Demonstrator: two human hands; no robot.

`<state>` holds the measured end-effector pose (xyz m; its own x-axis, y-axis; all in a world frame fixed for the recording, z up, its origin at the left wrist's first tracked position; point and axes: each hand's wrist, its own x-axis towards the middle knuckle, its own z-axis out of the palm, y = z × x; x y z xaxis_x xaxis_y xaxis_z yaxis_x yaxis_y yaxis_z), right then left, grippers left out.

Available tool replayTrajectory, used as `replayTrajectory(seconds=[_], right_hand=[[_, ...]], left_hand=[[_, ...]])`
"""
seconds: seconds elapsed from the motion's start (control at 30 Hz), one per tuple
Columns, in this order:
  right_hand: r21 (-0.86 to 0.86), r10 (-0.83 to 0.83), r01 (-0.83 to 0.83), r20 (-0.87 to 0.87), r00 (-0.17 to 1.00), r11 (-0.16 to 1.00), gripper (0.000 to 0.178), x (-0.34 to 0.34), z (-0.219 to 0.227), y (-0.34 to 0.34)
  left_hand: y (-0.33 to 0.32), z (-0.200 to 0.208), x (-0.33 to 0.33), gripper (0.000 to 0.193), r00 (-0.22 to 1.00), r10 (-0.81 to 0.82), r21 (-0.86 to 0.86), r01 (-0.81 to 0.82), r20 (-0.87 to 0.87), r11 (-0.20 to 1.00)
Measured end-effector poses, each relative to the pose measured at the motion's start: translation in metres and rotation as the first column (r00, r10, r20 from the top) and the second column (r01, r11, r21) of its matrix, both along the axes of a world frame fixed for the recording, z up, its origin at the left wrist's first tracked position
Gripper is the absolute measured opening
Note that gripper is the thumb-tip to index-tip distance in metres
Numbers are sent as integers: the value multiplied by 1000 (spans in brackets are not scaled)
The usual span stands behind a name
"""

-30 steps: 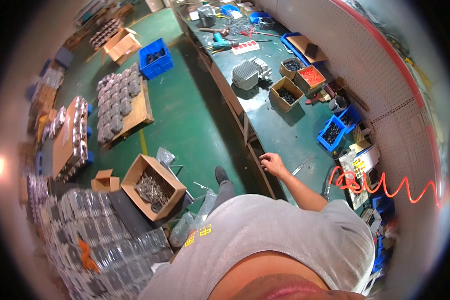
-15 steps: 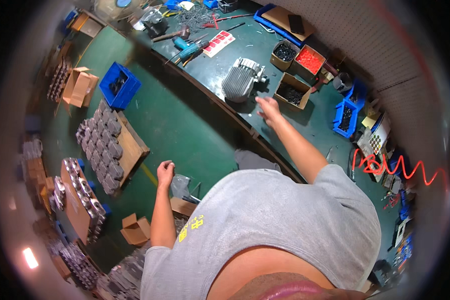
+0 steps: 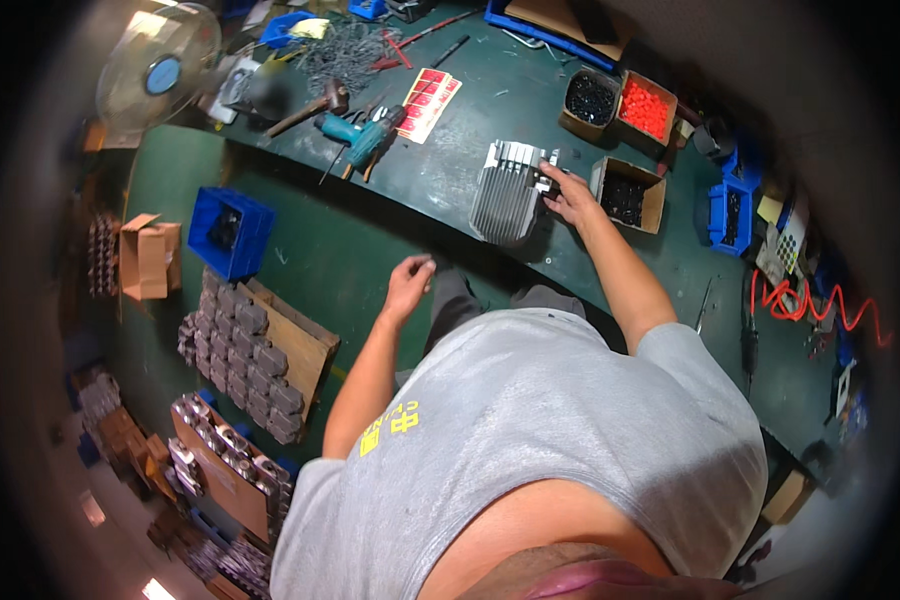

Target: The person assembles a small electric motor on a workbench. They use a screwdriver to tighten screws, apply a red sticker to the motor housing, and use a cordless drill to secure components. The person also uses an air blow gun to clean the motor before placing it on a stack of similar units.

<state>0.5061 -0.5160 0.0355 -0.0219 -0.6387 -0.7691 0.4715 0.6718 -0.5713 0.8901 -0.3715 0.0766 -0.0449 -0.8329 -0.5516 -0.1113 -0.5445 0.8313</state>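
A grey finned metal housing (image 3: 507,195) stands on the green workbench near its front edge. My right hand (image 3: 570,195) is closed on the fitting at the housing's right side, thumb and fingers around it; the fingertips are partly hidden. Off the bench's front edge, my left hand (image 3: 408,283) hangs in the air with its fingers curled in. Nothing shows in it. Just right of my right hand sits an open carton of dark small parts (image 3: 625,197).
Behind are cartons of black parts (image 3: 590,97) and red parts (image 3: 646,108). A teal power drill (image 3: 362,130), a mallet (image 3: 332,97) and a red-and-white label sheet (image 3: 431,103) lie left. A blue bin (image 3: 232,232) and stacked grey castings (image 3: 235,345) stand on the floor.
My right hand has moved from in front of the housing onto its side fitting. My left hand has come up and right, nearer the bench. The whole view has shifted.
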Motion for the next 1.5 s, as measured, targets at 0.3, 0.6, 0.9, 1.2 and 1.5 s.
replayTrajectory(seconds=[0.3,0.6,0.9,1.2,1.5], right_hand=[[-318,147,-339,-501,853,886,79,68,94,45],[-385,44,-220,-416,908,896,81,118,131,87],[-499,-82,-198,-485,871,844,79,135,112,57],[-410,17,-316,-588,809,855,80,125,102,50],[-457,-47,-263,-563,825,849,81,124,92,56]], left_hand=[[-166,47,-33,72,884,-396,95,430,-249,898],[-168,73,-21,96,749,-600,-244,549,-283,800],[-201,76,-17,106,780,-621,-456,580,74,675],[-204,75,-16,102,788,-614,-420,571,42,705],[-201,66,-6,81,830,-558,-382,516,2,767]])
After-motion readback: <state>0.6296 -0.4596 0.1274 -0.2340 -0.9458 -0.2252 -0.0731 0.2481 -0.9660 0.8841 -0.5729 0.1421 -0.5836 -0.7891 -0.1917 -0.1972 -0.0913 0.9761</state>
